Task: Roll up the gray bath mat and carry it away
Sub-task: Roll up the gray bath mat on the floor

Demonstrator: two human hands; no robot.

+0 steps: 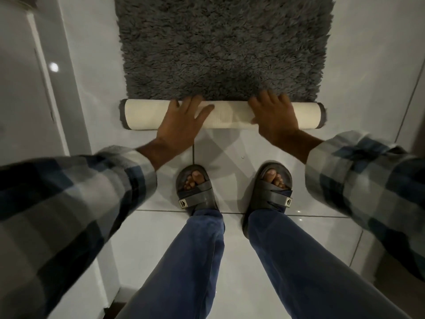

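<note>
The gray bath mat (pixel 220 47) is shaggy and lies flat on the white tiled floor, stretching away from me. Its near end is rolled into a tight tube (pixel 142 113) with the cream backing facing out. My left hand (pixel 181 122) rests palm down on the left half of the tube, fingers spread over its top. My right hand (pixel 273 116) presses on the right half, its fingertips reaching the pile at the fold. Both hands lie on the roll rather than wrapping around it.
My feet in dark sandals (pixel 195 187) stand on the glossy tiles (pixel 230 146) just behind the roll. A white door or cabinet panel (pixel 27 88) runs along the left. A wall edge (pixel 411 88) closes in on the right.
</note>
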